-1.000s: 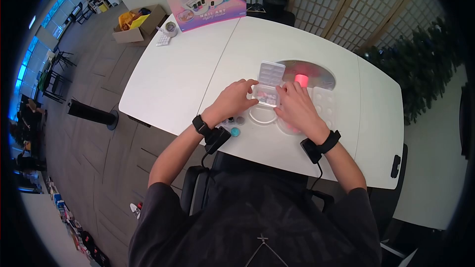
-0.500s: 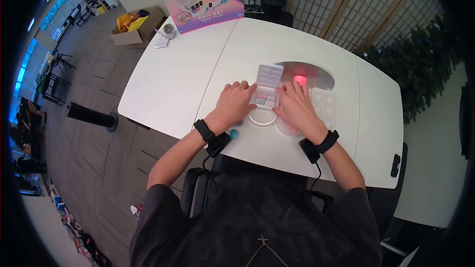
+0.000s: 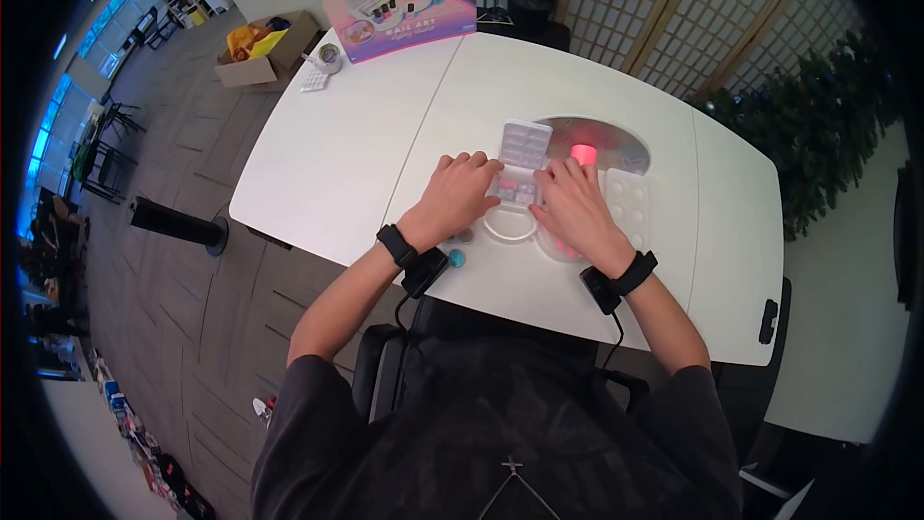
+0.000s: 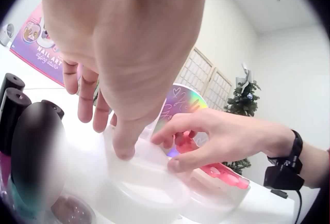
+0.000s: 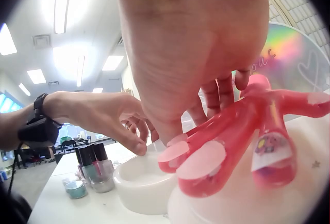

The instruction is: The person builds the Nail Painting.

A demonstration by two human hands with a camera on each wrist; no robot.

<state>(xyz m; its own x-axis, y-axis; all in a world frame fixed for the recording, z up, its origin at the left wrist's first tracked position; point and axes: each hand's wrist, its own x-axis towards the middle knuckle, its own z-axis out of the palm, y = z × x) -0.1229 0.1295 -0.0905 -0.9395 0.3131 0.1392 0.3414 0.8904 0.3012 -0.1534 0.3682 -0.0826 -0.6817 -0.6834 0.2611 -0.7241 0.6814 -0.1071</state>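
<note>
Between the near and far edges of the table (image 3: 337, 154), an open compartment case (image 3: 518, 192) is pinched at its left side by the left hand (image 3: 449, 197) and at its right by the right hand (image 3: 580, 210). Beneath the latter, a pink model hand (image 5: 250, 121) is partly covered; a teal pot (image 3: 456, 257) is set near the near edge.

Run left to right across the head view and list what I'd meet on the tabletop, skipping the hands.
Whitish roll, teal pot, open clear case, pink cylinder, white tray with round wells, black object near the right edge.
</note>
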